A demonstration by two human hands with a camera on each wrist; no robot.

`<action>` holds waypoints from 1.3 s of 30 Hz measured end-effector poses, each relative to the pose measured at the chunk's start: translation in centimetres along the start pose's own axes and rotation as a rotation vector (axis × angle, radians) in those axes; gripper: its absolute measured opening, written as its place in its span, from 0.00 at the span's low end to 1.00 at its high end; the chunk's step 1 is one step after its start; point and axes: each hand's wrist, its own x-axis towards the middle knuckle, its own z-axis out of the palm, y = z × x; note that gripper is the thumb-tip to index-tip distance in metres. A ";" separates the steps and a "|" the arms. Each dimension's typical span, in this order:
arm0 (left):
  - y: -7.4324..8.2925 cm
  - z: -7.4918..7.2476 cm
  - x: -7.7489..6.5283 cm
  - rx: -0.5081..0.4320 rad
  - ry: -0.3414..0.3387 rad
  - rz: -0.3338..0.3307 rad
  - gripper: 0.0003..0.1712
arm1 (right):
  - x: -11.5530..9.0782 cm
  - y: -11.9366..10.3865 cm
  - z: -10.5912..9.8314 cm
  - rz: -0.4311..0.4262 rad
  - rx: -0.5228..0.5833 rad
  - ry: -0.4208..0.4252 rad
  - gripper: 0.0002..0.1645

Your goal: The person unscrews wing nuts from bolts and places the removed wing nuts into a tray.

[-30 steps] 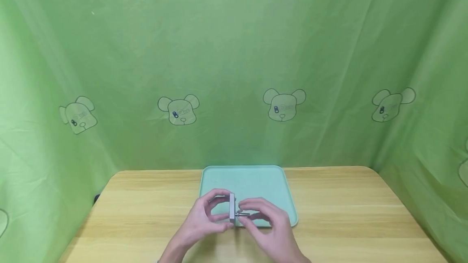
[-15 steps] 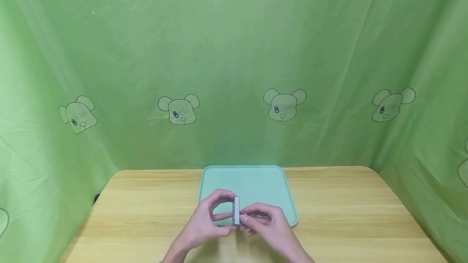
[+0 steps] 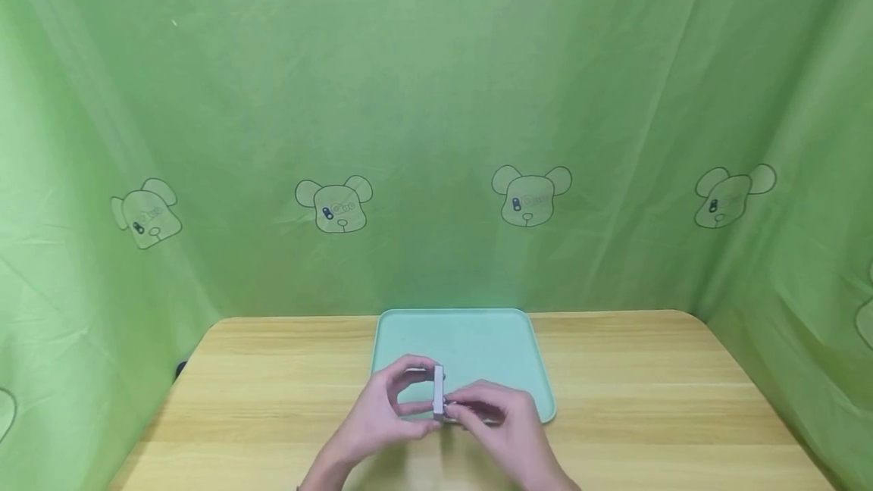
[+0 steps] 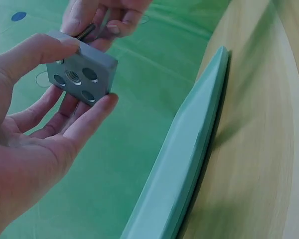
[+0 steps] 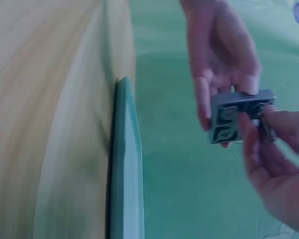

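My left hand (image 3: 378, 409) grips a small grey metal block (image 3: 439, 392) by its edges, thumb on one side and fingers on the other. In the left wrist view the block stands on edge and shows several round holes, with a threaded hole (image 4: 73, 76) in the middle. My right hand (image 3: 505, 424) pinches a thin screw (image 5: 272, 133) between thumb and fingertips, right at the block's right-hand face. Part of the screw's dark threaded shank shows behind the block in the left wrist view; the fingers hide the rest.
A mint-green tray (image 3: 464, 339) lies behind and below the hands on the wooden table (image 3: 634, 385). Green cloth (image 3: 436, 248) printed with bear heads hangs at the back and on both sides.
A second ago the right fingers were spread around the screw, which stuck out sideways from the block; they have since closed in on it. The block moved slightly right, then a little back left.
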 end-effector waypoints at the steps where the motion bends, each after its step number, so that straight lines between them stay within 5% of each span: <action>1: 0.0 -0.1 0.0 -0.023 -0.001 -0.009 0.37 | 0.1 0.0 0.1 -0.130 -0.073 0.022 0.11; 5: 0.2 -0.2 0.0 -0.096 -0.011 -0.040 0.37 | 0.9 -0.4 0.1 -0.617 -0.306 0.091 0.10; 9: 0.3 -0.3 -0.1 -0.126 -0.022 -0.072 0.36 | 1.7 -1.4 -0.3 -0.904 -0.451 0.098 0.08; 13: 0.4 -0.3 -0.1 -0.142 -0.028 -0.107 0.36 | 2.2 -1.8 -0.6 -1.057 -0.558 0.109 0.10; 19: 0.2 -0.3 -0.1 -0.149 -0.035 -0.089 0.36 | 2.3 -1.8 -0.7 -1.106 -0.574 0.108 0.10; 25: 0.3 -0.2 -0.1 -0.143 -0.025 -0.102 0.37 | 2.0 -1.4 -0.5 -1.014 -0.541 0.111 0.09; 31: 0.2 -0.4 -0.1 -0.119 -0.014 -0.070 0.37 | 1.8 -1.8 -0.2 -0.829 -0.350 0.097 0.12; 34: 0.3 -0.3 0.0 -0.070 -0.016 -0.016 0.38 | 1.2 -1.7 0.0 -0.573 -0.224 0.091 0.15; 39: 0.4 0.0 0.0 0.030 -0.023 0.051 0.38 | 0.0 -0.3 -0.3 0.106 0.072 0.015 0.10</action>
